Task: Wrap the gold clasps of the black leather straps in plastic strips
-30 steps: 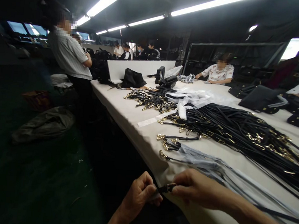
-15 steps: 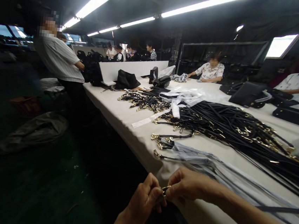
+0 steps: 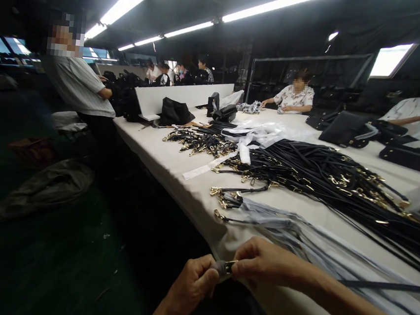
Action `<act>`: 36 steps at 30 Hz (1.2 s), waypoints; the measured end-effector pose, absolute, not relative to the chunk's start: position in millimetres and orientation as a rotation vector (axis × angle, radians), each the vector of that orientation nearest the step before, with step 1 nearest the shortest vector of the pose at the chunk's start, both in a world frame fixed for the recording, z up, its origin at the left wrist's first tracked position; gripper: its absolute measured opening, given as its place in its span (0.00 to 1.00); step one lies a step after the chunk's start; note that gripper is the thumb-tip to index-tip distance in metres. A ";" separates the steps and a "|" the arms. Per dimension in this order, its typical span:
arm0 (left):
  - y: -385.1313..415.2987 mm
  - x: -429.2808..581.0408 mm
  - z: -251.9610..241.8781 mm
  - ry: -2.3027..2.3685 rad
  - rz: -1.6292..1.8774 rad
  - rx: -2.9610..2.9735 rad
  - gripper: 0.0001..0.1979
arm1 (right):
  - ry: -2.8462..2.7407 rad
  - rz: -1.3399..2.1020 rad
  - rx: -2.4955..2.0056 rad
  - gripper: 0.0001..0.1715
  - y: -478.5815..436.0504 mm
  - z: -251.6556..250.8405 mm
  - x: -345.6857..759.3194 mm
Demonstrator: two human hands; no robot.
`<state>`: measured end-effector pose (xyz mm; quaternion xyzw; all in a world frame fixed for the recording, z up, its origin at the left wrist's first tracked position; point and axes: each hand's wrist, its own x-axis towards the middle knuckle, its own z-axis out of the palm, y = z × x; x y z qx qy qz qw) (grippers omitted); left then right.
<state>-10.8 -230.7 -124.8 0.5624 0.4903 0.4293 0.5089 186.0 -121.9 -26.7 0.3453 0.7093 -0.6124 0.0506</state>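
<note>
- At six o'clock, left grip [image 3: 189, 279]: closed, thumb bent over curled fingers, holding one end of a small black piece [image 3: 228, 267] with gold-coloured metal.
- At five o'clock, right grip [image 3: 259, 259]: nearly shut, pinching the other end of the same piece between thumb and forefinger, with the forearm slanting in from four.
- Between five and six, small black piece: held up between both grips, near the edge of the cloth-covered counter [image 3: 151, 147].
- Beside it, on the left grip's side, a greyish patch [image 3: 218, 265]: too blurred to tell covering from part of the piece.
- Toward five, on the counter beyond the hands, a gold-coloured snap hook [image 3: 220, 215] on a dark strap.
- At four, straps in clear plastic [image 3: 319, 259], lying lengthwise.
- At three, a broad pile of black straps [image 3: 306, 162] with gold-coloured fittings.
- Between two and three, black bags [image 3: 342, 128] on the counter.
- At two, a seated co-worker [image 3: 293, 97] in a patterned shirt, arms on the counter.
- Toward ten, a standing co-worker [image 3: 79, 85] in a striped top.
- Between eight and nine, on the dark green floor [image 3: 70, 253], a crumpled sack [image 3: 47, 189].
</note>
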 end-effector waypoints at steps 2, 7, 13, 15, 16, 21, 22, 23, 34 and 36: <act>-230.1 -10.3 -128.9 1.225 1.039 1.323 0.31 | 2.194 -1.761 1.050 0.15 -123.0 -23.6 185.9; -230.1 -8.9 -116.3 1.372 0.997 1.420 0.25 | 2.367 -1.495 1.159 0.30 -128.8 -27.7 182.7; -231.3 -8.2 -118.6 1.291 0.978 1.339 0.25 | 2.386 -1.379 1.279 0.26 -135.7 -36.7 181.5; -230.2 -7.0 -127.2 1.206 0.979 1.250 0.27 | 2.365 -1.439 1.243 0.19 -137.1 -38.8 183.3; -229.4 -6.1 -131.3 1.173 0.978 1.213 0.27 | 2.357 -1.466 1.220 0.16 -137.5 -40.2 184.5; -227.4 -0.1 -140.5 1.117 0.963 1.176 0.29 | 2.319 -1.531 1.110 0.11 -139.6 -45.8 190.1; -227.5 0.8 -139.8 1.111 0.955 1.180 0.29 | 2.309 -1.544 1.088 0.11 -140.4 -45.7 190.8; -227.8 1.4 -138.3 1.107 0.944 1.183 0.28 | 2.298 -1.558 1.068 0.11 -141.3 -45.1 191.3; -237.5 -0.7 -117.6 1.212 0.864 1.311 0.14 | 2.072 -1.799 0.980 0.20 -137.9 -56.2 197.6; -240.1 -1.0 -118.2 1.231 0.860 1.329 0.13 | 2.031 -1.748 1.073 0.13 -137.7 -60.4 199.6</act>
